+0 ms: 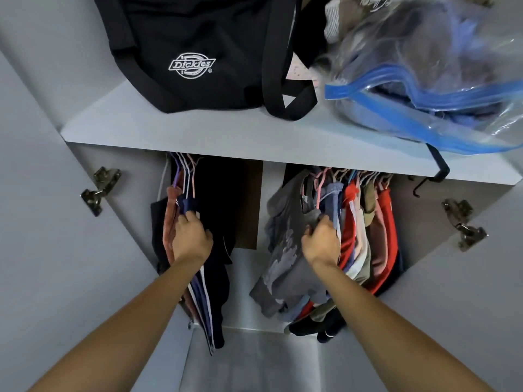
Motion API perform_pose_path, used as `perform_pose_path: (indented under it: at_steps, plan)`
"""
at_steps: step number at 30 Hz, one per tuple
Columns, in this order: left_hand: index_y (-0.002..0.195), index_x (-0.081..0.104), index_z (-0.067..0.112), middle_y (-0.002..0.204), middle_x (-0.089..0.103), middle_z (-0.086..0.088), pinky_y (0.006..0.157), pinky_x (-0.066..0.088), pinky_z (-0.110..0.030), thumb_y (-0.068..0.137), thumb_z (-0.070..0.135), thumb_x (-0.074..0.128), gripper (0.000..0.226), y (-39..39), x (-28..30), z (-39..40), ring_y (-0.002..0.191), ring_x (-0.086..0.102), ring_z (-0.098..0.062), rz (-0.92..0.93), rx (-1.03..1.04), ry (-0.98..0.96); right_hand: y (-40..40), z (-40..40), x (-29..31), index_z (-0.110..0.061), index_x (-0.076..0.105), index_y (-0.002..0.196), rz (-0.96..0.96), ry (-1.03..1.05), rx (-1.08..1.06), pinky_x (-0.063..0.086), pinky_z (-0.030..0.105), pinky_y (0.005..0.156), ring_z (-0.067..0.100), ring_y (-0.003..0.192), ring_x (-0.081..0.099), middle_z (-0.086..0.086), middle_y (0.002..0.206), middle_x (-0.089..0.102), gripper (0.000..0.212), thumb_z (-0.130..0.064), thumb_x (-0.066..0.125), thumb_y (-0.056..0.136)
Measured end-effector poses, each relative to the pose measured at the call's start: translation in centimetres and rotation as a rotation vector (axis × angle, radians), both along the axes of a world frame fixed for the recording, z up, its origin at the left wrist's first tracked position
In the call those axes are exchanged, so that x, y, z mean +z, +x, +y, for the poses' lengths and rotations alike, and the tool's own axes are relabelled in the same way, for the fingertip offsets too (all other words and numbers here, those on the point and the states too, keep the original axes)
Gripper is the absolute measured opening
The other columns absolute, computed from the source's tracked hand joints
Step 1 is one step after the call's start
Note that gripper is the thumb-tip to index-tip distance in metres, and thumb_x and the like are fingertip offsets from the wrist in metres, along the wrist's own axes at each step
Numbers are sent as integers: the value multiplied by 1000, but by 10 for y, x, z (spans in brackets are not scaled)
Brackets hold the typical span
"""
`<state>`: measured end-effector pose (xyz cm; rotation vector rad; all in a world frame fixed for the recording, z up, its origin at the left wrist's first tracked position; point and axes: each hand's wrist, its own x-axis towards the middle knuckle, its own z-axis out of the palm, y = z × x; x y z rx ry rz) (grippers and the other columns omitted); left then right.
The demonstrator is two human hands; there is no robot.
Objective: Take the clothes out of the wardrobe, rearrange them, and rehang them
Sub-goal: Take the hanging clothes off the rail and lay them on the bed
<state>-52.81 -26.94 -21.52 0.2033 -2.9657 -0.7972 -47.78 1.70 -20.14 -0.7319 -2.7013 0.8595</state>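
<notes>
Both forearms are reaching far into the wardrobe (42, 171) as I'm curling my left hand (192, 236) around the navy garments (209, 278) and my right hand (321, 240) around the grey shirt (283, 250), both hanging lengthwise below the hangers just beyond my knuckles.

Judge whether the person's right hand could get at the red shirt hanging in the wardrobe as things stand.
Probably yes. The right hand grips a grey shirt just left of the red shirt, with only a blue garment between them; it must let go first.
</notes>
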Motion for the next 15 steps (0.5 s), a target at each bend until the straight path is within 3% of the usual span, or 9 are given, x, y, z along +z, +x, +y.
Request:
perform_pose_path:
  at_steps: [7,10,12,15]
  plan:
    - [123,46,0,117,64,-27,86,56,-51,99,19,61,34,-25,-8,12,103,66,-46,-83,109,219,-28,-7,-5,-8,50,117,-66,-45,-45,42,44,75,46,106,65,24,113,68,27,-32,45,109]
    - [122,48,-2,116,64,-28,80,52,-43,103,20,57,31,-35,-11,19,103,65,-47,-145,134,296,-36,-6,-7,-9,51,119,-73,-84,-71,45,46,80,46,109,64,24,117,68,31,-37,43,108]
    - [126,46,-3,117,63,-29,80,50,-45,104,17,54,31,-40,-13,22,103,64,-48,-147,114,337,-42,-5,-6,-8,53,120,-72,-104,-87,43,44,78,46,109,64,24,117,68,34,-38,42,109]
    - [121,44,1,102,64,-21,70,45,-40,102,14,49,24,-44,-15,21,86,64,-40,-125,92,416,-47,-3,-5,-7,56,115,-63,-110,-81,42,43,76,46,109,65,24,114,69,36,-40,42,110]
